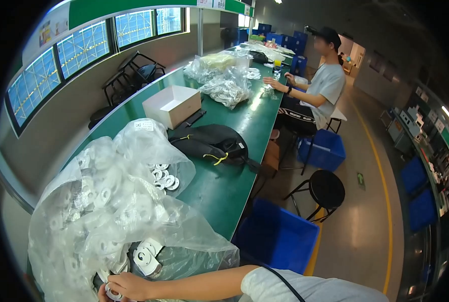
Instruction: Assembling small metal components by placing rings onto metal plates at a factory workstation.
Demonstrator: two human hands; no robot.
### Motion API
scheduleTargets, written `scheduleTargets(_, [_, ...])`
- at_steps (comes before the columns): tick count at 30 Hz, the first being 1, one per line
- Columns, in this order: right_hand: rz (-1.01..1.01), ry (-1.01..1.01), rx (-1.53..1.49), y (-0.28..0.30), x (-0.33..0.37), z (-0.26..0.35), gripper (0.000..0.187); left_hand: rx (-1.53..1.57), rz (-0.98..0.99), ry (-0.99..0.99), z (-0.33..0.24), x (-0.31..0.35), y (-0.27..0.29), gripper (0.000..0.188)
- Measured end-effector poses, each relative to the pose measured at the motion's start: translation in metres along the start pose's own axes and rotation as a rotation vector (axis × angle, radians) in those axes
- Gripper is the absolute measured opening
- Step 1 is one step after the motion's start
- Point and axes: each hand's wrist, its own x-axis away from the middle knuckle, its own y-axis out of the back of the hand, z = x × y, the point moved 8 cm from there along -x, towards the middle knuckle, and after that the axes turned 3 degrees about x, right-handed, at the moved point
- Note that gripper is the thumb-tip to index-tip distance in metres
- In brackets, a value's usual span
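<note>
At the bottom edge, my right hand [129, 286] is closed on a white ring-shaped part [114, 294]. A bit of finger shows at that ring's left side, perhaps from my left hand [102, 293]; the rest lies below the picture. Just above is the mouth of a big clear plastic bag [98, 201], filled with similar white round parts. Several white plates with round holes [146, 256] lie at the bag's opening, close to my right wrist. Farther up, small white rings [165, 177] spill from a second clear bag [141, 136].
On the green table [209, 189] lie a black bag [212, 143] with yellow pulls and an open white box [171, 105]. More plastic bags [222, 83] stand beyond. A blue bin [277, 234] and a black stool [326, 195] are at right. Another person [325, 80] sits farther along the table.
</note>
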Motion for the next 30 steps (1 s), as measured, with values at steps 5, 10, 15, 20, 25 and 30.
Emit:
scheduleTargets(5, [0.165,0.021,-0.026,-0.004,0.005,0.012,0.027,0.033,-0.023,0.026,0.014,-0.008,0.023,0.043])
scheduleTargets(10, [0.159,-0.023,-0.078,0.007,0.007,0.017,0.029,0.049,-0.120,-0.005,0.025,-0.011,0.027,0.034])
scheduleTargets(15, [0.191,0.059,-0.115,-0.026,-0.004,0.008,0.033,0.133,0.078,-0.244,0.024,-0.012,0.032,0.053])
scheduleTargets(20, [0.187,-0.030,0.109,0.004,0.010,0.001,0.041,0.061,-0.085,-0.092,0.021,-0.014,0.011,0.041])
scheduleTargets(25, [0.265,-0.187,-0.237,-0.001,0.015,0.031,0.043,0.153,-0.270,-0.119,-0.028,0.032,0.055,0.037])
scheduleTargets(30, [0.308,-0.202,-0.245,-0.014,0.015,0.005,0.031,0.142,-0.794,0.142,0.030,0.143,0.180,0.028])
